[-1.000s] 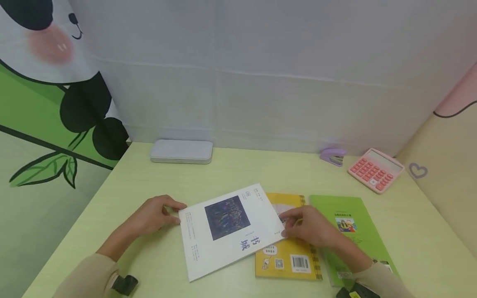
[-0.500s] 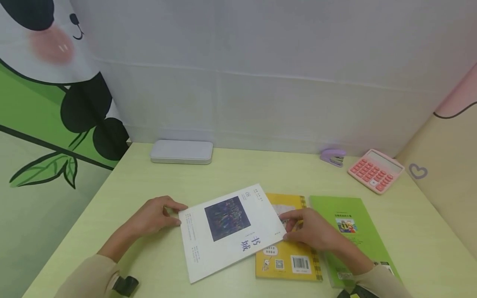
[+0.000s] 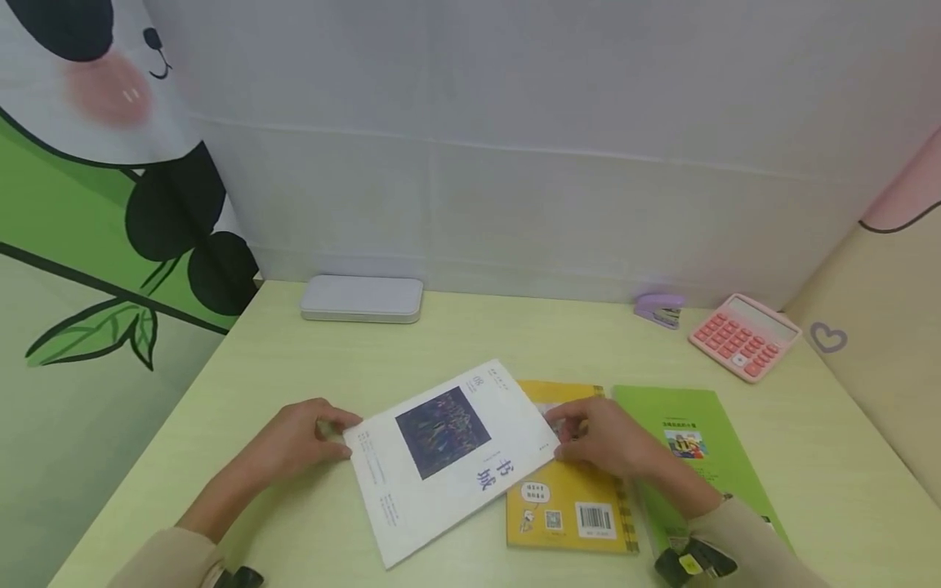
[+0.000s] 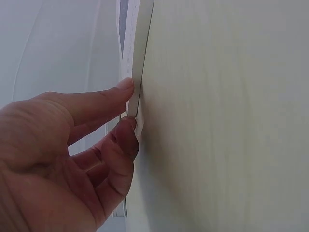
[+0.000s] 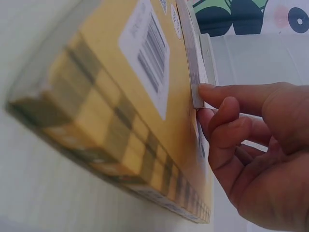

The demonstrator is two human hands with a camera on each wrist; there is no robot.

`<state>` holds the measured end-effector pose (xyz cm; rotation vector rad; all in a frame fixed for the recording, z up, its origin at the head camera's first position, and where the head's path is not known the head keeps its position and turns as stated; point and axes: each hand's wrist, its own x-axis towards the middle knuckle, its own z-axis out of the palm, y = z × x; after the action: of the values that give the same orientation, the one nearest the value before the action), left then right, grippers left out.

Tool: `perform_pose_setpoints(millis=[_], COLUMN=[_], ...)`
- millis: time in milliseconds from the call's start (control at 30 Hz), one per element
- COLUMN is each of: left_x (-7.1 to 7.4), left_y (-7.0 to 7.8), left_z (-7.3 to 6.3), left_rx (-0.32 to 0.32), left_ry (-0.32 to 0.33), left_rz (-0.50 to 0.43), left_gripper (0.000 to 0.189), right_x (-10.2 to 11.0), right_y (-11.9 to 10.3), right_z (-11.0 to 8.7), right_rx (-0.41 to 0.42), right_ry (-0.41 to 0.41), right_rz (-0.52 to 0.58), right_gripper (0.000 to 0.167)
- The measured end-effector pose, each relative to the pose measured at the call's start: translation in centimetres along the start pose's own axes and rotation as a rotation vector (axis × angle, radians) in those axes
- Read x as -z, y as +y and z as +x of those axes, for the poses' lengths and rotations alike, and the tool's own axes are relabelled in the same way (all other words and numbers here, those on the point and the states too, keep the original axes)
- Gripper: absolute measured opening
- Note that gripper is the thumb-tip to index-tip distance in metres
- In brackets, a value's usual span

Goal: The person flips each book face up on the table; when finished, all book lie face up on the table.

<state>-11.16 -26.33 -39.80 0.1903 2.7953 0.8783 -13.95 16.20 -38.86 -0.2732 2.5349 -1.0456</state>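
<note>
A white magazine (image 3: 456, 506) with a dark picture and purple characters on its cover lies tilted at the centre of the head view, its right part over a yellow book (image 3: 547, 523). My left hand (image 3: 297, 445) pinches its left corner. Its thin pale edge (image 4: 136, 58) shows between thumb and finger in the left wrist view. At the opposite corner my right hand (image 3: 606, 437) pinches the magazine above the yellow book. The right wrist view shows the fingertips at the magazine's edge (image 5: 193, 67), beside the yellow book's barcode and checked spine.
Right of the yellow book lies a green book (image 3: 702, 433), partly under my right forearm. Along the back of the table (image 3: 515, 327) stand a pale flat case (image 3: 362, 299), a purple stapler (image 3: 659, 309) and a pink calculator (image 3: 746, 337). A pale curtain (image 3: 500, 212) hangs behind.
The magazine has turned slightly counterclockwise: its left corner has come nearer and its top corner has shifted left. Both hands have moved with it, the left a little nearer, the right slightly away.
</note>
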Motion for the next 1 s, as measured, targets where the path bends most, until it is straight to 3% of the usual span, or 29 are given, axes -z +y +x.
perform_pose_setpoints(millis=[433, 1000], left_x=[-0.2, -0.7], left_y=[0.0, -0.2], left_z=[-2.2, -5.3], left_rx=[0.059, 0.12], left_ry=[0.017, 0.021], left_rz=[0.119, 0.145], left_gripper=[0.04, 0.035], right_x=[0.3, 0.0], right_y=[-0.8, -1.5], right_z=[3.1, 7.0], right_rx=[0.088, 0.133], right_ry=[-0.052, -0.114], right_rz=[-0.047, 0.064], right_gripper=[0.039, 0.039])
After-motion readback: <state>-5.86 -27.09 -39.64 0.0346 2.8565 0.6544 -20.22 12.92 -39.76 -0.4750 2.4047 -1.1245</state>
